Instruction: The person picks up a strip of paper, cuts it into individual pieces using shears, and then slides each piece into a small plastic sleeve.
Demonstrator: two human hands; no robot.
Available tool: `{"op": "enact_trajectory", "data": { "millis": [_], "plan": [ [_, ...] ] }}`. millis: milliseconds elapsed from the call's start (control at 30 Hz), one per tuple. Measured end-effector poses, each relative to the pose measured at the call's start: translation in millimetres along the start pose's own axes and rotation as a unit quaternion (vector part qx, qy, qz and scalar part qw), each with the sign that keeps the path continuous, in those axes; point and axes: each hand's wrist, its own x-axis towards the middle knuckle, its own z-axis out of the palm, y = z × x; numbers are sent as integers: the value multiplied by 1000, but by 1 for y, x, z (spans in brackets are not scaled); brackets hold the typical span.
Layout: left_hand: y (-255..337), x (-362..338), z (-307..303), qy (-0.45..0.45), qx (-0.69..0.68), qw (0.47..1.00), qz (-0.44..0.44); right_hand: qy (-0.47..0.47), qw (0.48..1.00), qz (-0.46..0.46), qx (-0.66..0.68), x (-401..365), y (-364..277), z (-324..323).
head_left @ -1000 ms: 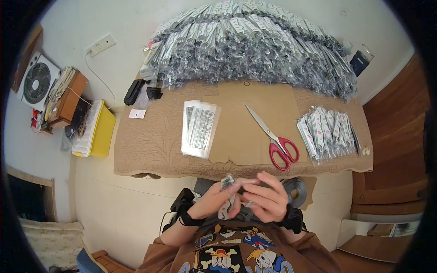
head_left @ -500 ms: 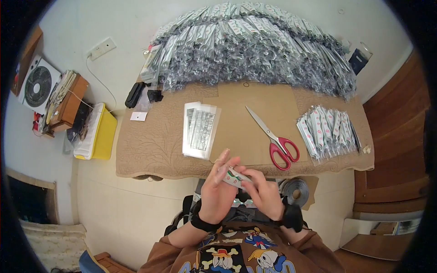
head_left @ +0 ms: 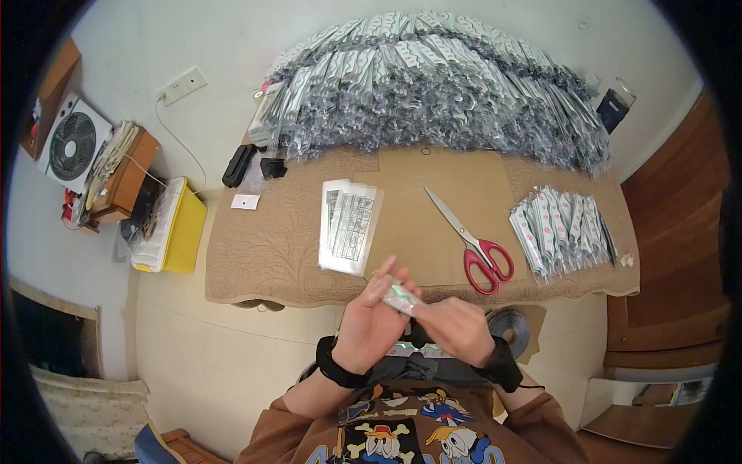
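A small flat packet (head_left: 401, 299), white with green and red print and a shiny clear wrap, is held between my two hands just in front of the table edge. My left hand (head_left: 369, 325) grips its left end, palm turned up. My right hand (head_left: 457, 328) is closed on the other end, its fingertips partly hidden. On the table ahead lie red-handled scissors (head_left: 485, 261) with parted handles. Left of them rests a small stack of clear sleeves with printed sheets (head_left: 348, 228). Similar packets (head_left: 558, 232) lie in a row at the right.
A large heap of wrapped packets (head_left: 433, 100) fills the table's back. A brown cardboard sheet (head_left: 410, 224) covers part of the quilted cloth (head_left: 263, 247). A black case (head_left: 239, 165) lies at left. Below the table edge is a grey roll (head_left: 510, 331).
My right hand has turned over, knuckles now up, while the packet stays between both hands. The whole view has shifted slightly right and down.
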Motion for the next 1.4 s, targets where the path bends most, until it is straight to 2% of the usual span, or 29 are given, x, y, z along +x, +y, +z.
{"op": "enact_trajectory", "data": {
  "millis": [33, 67, 100, 133, 167, 200, 233, 267, 367, 433, 500, 533, 600, 667, 700, 767, 833, 867, 933, 967, 1000, 1033, 1100, 1167, 1200, 1267, 1300, 1367, 1400],
  "plan": [
    [2, 1, 3, 0, 1, 1000, 0, 21, 999, 15, 27, -1, 2, -2],
    [8, 3, 9, -2, 163, 984, 70, 22, 999, 14, 26, -1, 2, -7],
    [15, 5, 16, -4, 319, 937, 140, 58, 993, 83, 54, -1, 1, -14],
    [23, 6, 20, -4, 464, 862, 205, 92, 981, 151, 81, -2, 0, -21],
    [38, 10, 14, -5, 464, 861, 207, 125, 962, 217, 109, -3, 0, -26],
    [59, 17, 1, 25, 686, 661, 302, 127, 962, 215, 108, -5, 1, -28],
    [70, 21, -6, 53, 841, 396, 366, 142, 952, 242, 120, -8, 2, -30],
    [69, 22, -8, 52, 841, 395, 367, 155, 942, 268, 133, -12, 1, -31],
    [56, 24, -11, 73, 920, 162, 349, 161, 919, 321, 164, -18, -3, -27],
    [34, 22, -2, 71, 918, 160, 356, 142, 891, 383, 198, -20, -7, -23],
    [16, 17, 8, 68, 913, 153, 372, 142, 895, 373, 200, -21, -9, -20],
    [15, 16, 8, 67, 913, 153, 372, 144, 898, 362, 203, -21, -10, -18],
    [13, 13, 7, 43, 890, 203, 407, 147, 902, 350, 205, -17, -13, -15],
    [8, 7, 8, 28, 878, 227, 421, 213, 819, 384, 369, -6, -17, -11],
    [4, -2, 10, 1, 886, 264, 382, 243, 764, 397, 447, -3, -18, -10],
    [-4, -16, 14, -50, 891, 336, 302, 251, 734, 403, 486, 0, -17, -9],
    [-10, -21, 13, -47, 887, 360, 287, 265, 671, 407, 560, 4, -15, -7],
    [-13, -23, 13, -44, 881, 385, 273, 265, 670, 408, 561, 5, -13, -7],
    [-16, -25, 15, -43, 874, 411, 258, 224, 743, 408, 481, 3, -4, -8],
    [-17, -27, 17, -33, 784, 600, 155, 201, 776, 407, 438, 3, -1, -9],
    [-17, -29, 19, -19, 652, 756, 45, 201, 776, 408, 437, 6, 0, -14],
    [-18, -30, 20, -4, 484, 872, -68, 113, 831, 357, 413, 11, 0, -22],
    [-15, -27, 8, -33, 515, 853, -79, -68, 904, 239, 347, 16, -3, -33],
    [-8, -20, -4, -96, 579, 804, -97, -26, 922, 214, 321, 12, -2, -29],
    [-5, -18, -4, -96, 578, 804, -99, 15, 937, 187, 294, 9, -2, -25],
    [3, -12, -3, -13, 453, 891, 17, 54, 949, 158, 267, 3, -6, -20],
    [6, -9, -3, 30, 383, 920, 77, 92, 903, 247, 340, -3, -11, -18],
    [11, -4, -3, 49, 328, 936, 116, 162, 765, 412, 467, -16, -22, -13],
    [13, -2, -4, 67, 272, 948, 152, 160, 766, 412, 467, -21, -25, -9]
  ]
}}
